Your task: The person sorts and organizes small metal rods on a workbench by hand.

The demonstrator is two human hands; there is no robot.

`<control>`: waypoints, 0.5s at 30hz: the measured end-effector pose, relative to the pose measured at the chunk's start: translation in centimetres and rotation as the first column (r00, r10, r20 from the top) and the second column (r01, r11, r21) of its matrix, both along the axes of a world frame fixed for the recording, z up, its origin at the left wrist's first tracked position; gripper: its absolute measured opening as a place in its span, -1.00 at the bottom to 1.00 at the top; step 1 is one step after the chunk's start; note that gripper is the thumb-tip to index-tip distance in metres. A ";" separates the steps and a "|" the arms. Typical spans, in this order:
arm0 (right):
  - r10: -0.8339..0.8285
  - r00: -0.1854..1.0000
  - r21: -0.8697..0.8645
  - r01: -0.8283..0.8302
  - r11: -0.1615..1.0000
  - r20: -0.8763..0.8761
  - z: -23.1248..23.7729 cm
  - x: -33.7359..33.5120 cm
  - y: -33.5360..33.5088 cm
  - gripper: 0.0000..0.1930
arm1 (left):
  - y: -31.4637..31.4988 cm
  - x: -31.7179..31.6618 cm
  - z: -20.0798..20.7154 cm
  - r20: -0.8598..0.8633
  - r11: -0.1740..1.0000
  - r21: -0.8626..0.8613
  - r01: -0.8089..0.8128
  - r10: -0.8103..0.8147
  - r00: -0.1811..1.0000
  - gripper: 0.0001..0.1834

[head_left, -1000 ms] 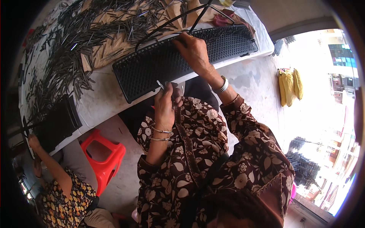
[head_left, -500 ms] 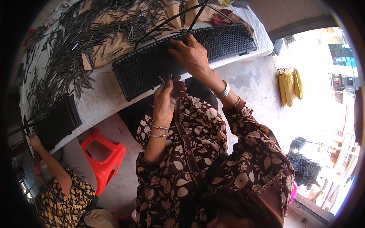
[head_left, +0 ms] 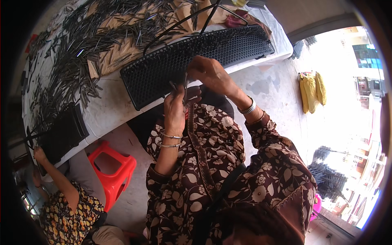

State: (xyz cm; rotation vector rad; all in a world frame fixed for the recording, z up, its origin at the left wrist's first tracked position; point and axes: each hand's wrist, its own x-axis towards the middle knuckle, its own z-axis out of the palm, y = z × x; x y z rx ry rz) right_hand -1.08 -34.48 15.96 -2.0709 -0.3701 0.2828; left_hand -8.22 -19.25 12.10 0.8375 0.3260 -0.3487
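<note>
A long black perforated rack [head_left: 151,75] with rows of round holes lies along the near edge of the table. Just in front of it, my left hand [head_left: 175,109] is closed around a few thin dark strips [head_left: 173,85], their ends sticking up past the thumb. My right hand [head_left: 210,74] is over the rack's near edge, thumb and fingers pinched at the upper end of one thin strip [head_left: 186,80]. That strip's lower end reaches into my left hand. Dark small pieces show in the holes along the rack's far side.
Loose dark strips [head_left: 77,59] cover the white-covered table [head_left: 108,102] and brown paper. Black rods rise behind the rack, near a dark red cloth [head_left: 236,19]. At left, a co-worker's hand [head_left: 40,155] touches another black panel [head_left: 61,134]. A red stool [head_left: 112,173] and yellow sacks [head_left: 312,93] stand on the floor.
My right hand has come down from the rack's far part toward my left hand and now pinches a strip there. My left hand stays nearly in place, still holding strips.
</note>
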 end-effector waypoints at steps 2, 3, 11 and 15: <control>-0.119 0.990 -0.027 0.121 0.992 0.073 0.4 0.3 0.3 -0.85 | 0.3 0.0 -0.5 -0.033 1.000 -0.010 0.017 -0.017 0.999 -0.62; -0.197 0.969 0.001 0.199 0.980 0.153 0.5 0.6 0.6 -0.87 | 0.3 0.0 -0.6 -0.034 1.000 -0.010 0.016 -0.016 0.999 -0.62; -0.295 0.784 0.027 0.335 0.942 0.546 -2.7 3.1 0.4 -0.93 | -0.4 0.1 -1.6 -0.126 0.991 -0.129 0.029 -0.046 0.991 -0.70; -0.254 0.782 -0.024 0.325 0.945 0.569 -3.4 3.3 0.7 -0.91 | -0.6 -0.1 -1.5 -0.082 0.993 -0.108 0.048 -0.057 0.995 -0.68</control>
